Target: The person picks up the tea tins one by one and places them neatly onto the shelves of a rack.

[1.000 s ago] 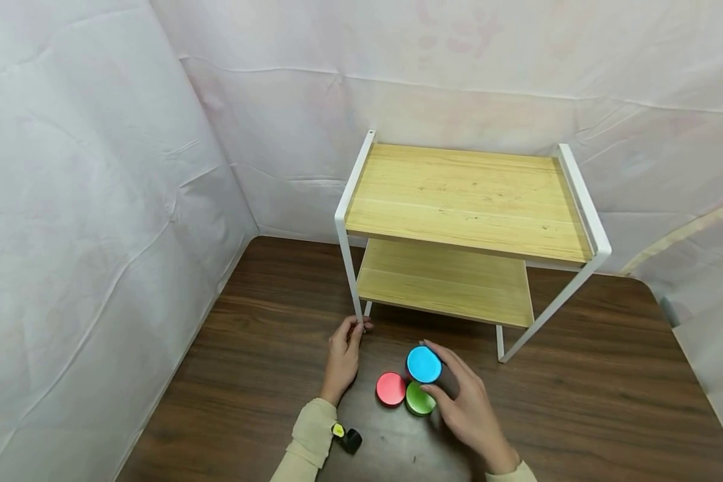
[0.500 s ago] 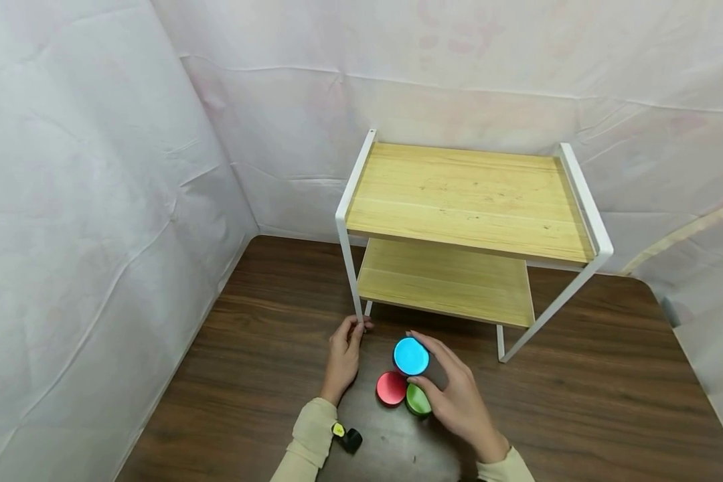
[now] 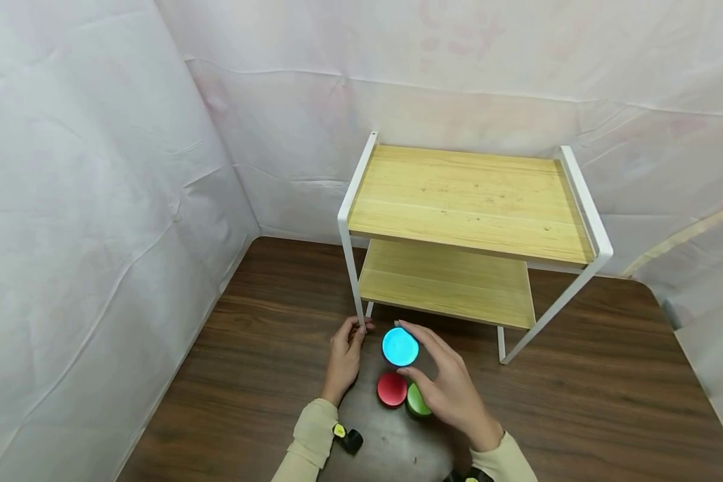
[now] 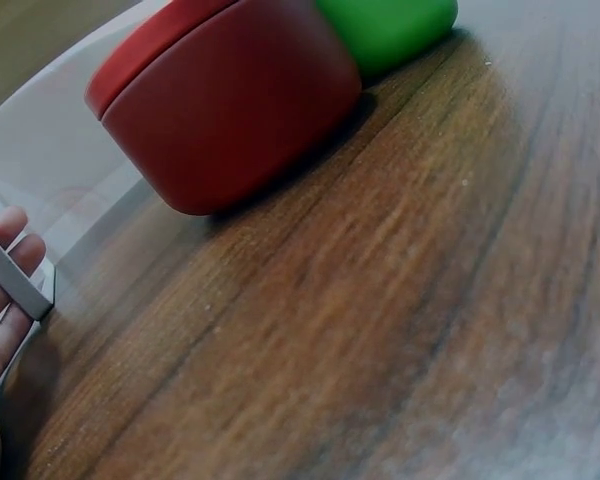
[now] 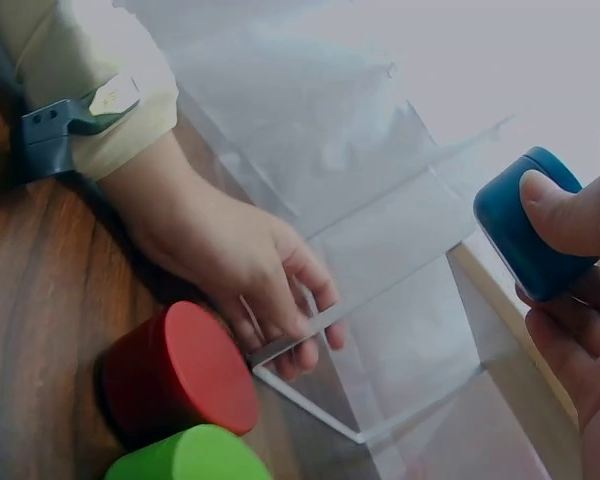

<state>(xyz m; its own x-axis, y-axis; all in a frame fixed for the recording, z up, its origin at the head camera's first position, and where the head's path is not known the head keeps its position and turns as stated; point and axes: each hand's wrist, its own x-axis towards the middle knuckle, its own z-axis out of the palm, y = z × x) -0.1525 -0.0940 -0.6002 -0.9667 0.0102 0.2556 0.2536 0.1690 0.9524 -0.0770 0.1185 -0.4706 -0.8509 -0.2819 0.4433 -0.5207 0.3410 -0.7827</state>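
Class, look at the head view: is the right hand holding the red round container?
No, the right hand grips the blue container, while the red container stands on the table.

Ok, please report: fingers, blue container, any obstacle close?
Left fingers gripping shelf leg, low down. Right fingers holding blue container above table. Red container, green container close by.

The head view is bright; the blue tub (image 3: 400, 347) shines and the wooden table (image 3: 388, 445) has a pale, shiny patch. The left wrist view is dimmer and blurry, with shadow under the red tub (image 4: 230, 110). The right wrist view looks hazy.
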